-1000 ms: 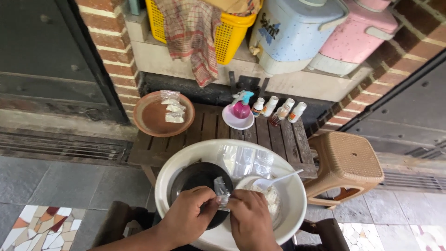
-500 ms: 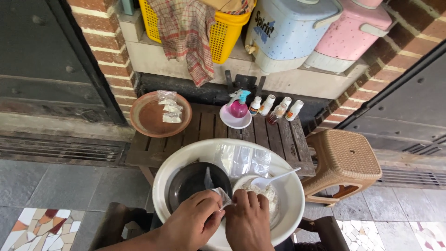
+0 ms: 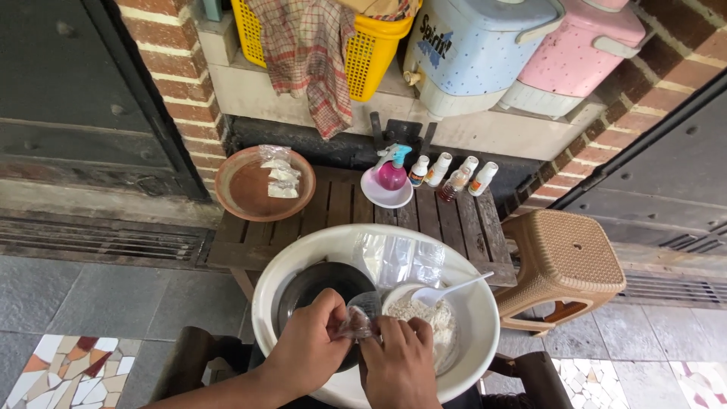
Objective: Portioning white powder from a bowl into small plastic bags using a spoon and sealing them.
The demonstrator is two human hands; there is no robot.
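Since 0.5 s ago our hands sit lower & closer: left hand (image 3: 307,350) & right hand (image 3: 400,362) both pinch a small clear bag (image 3: 358,318) over the white basin (image 3: 485,318). Bag looks unfilled; powder bowl (image 3: 438,327) w/ spoon (image 3: 447,291) still full.

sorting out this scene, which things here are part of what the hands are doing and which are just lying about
In use:
- left hand and right hand, both pinching a small clear bag
- white basin
- black bowl
- bowl of white grains with white spoon
- spare clear bags

Lying about:
- brown dish
- spray bottle
- small bottles
- tan stool
- yellow basket
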